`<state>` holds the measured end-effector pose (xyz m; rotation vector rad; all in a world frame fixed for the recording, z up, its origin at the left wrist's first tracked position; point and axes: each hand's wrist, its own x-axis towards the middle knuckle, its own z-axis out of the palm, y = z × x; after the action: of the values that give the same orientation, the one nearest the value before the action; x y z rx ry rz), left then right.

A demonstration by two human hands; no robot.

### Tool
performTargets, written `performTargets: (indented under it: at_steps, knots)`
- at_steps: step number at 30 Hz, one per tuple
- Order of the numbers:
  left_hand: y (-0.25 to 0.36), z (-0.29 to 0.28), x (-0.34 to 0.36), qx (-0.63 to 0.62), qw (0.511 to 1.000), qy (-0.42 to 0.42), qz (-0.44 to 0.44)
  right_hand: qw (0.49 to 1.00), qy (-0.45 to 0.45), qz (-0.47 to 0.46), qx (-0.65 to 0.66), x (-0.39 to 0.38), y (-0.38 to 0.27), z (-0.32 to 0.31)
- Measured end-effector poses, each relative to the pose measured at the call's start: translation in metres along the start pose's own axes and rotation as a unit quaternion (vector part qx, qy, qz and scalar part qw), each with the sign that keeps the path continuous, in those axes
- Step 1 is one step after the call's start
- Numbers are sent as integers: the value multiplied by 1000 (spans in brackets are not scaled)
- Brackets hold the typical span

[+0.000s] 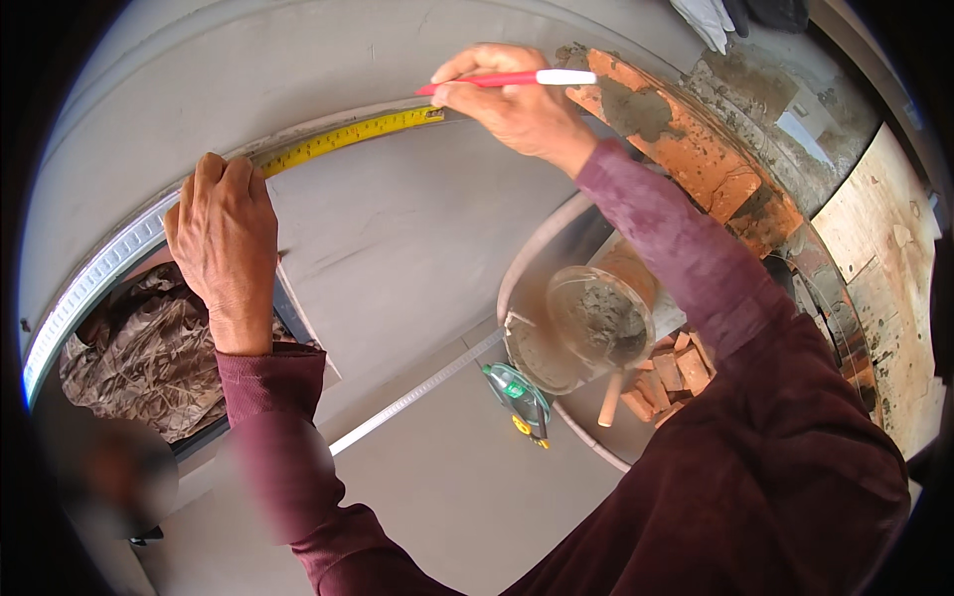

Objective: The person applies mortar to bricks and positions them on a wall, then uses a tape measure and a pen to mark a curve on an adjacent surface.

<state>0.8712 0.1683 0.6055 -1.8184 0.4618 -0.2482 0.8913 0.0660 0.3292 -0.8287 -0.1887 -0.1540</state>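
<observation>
My left hand (pixel 227 243) is closed over the end of a yellow tape measure blade (pixel 348 139), pressing it to a pale edge strip. The blade runs right from these fingers along the curved-looking edge, and its far end lies just below my right hand (pixel 517 114). That right hand grips a red pen (pixel 497 81) with a white end; its red tip points left, close to the wall. A silvery perforated strip (pixel 104 263) continues down and left from my left hand. The tape's case is not visible.
Orange bricks with wet mortar (pixel 686 129) form a low wall at right. Below stand a mortar bucket (pixel 601 318), broken bricks (pixel 671 372) and a green-and-yellow object (pixel 519 397). Camouflage cloth (pixel 149 348) lies at lower left, and white gloves (pixel 706 20) at the top.
</observation>
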Motion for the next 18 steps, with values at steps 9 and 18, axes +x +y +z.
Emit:
performTargets:
  at_steps: [9, 18]
  knots:
    - [2, 0, 3, 8, 1000, -5, 0, 999, -37, -8, -38, 18, 4, 33]
    - [3, 2, 2, 8, 1000, 5, -3, 997, -49, -5, -58, 18, 19, 35]
